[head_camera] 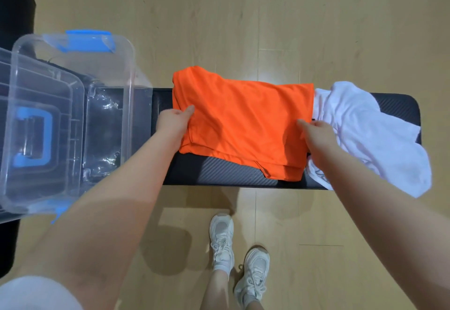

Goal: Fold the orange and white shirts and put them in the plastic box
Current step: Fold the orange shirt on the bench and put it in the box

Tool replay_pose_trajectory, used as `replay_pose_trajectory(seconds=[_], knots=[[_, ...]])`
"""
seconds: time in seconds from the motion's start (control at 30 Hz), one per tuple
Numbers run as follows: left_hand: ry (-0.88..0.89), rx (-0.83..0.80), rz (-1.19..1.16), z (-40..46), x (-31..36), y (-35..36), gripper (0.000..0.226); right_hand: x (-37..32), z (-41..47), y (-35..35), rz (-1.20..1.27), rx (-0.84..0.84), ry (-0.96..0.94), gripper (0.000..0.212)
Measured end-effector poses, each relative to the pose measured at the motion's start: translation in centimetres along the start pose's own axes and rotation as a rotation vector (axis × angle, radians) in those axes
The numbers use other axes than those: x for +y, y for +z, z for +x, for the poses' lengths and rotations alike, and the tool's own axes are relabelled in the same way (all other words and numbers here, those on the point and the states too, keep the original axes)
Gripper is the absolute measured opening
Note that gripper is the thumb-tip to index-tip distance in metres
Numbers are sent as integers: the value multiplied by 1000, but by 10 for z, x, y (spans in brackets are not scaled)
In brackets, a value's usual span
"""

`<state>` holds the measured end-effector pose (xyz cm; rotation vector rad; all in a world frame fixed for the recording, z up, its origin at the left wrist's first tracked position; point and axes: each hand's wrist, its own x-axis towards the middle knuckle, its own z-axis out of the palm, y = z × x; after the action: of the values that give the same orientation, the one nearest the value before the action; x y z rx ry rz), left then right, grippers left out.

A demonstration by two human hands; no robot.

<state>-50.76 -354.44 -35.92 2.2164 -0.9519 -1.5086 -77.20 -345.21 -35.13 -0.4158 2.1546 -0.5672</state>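
Head view, looking down on a dark padded bench [219,170] that runs from 9 to 3 o'clock across a wooden floor [267,17]. The orange shirt [243,124], already reduced to a rough rectangle, lies at the centre of the bench; the white shirt [370,134] sits crumpled just beside it at 3 o'clock, touching its edge and hanging partly over the bench. The left hand [174,122] is closed on the orange shirt's 9 o'clock edge, thumb on top and fingers tucked beneath. The right hand [316,136] pinches the opposite edge at 3 o'clock. The clear plastic box [73,119], with blue latches, stands open and empty at 9 o'clock, its lid [29,105] leaning in it. The step in hand appears to be finishing or lifting the folded orange shirt. The next move likely calls for carrying it level toward 9 o'clock, keeping both edges taut so the layers do not slip, and clearing the lid.
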Motion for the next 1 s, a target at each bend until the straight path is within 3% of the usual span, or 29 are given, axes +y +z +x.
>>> replay_pose_trajectory(seconds=[0.13,0.23,0.33,0.47,0.6,0.8,0.9,1.0], knots=[[68,-13,115,-12,-4,6,33,25,-17,10,10,-31,44,18],[79,57,-57,-22,-6,5,24,30,-24,11,37,-13,3,25],[134,117,-196,-33,-10,-3,21,30,-33,2,262,-62,-17,10],[248,182,-62,-53,-26,-9,15,43,-44,-11,369,-162,-20,17],[182,200,145,-54,-46,-8,16,65,-48,-10,214,-236,60,23],[130,232,409,-65,-50,-8,29,65,-42,-18,-160,-314,30,14],[368,364,577,-62,-36,-2,49,41,-31,-21,-284,-197,-47,21],[647,353,667,-41,-1,12,45,12,-7,-15,-248,-59,-115,25]])
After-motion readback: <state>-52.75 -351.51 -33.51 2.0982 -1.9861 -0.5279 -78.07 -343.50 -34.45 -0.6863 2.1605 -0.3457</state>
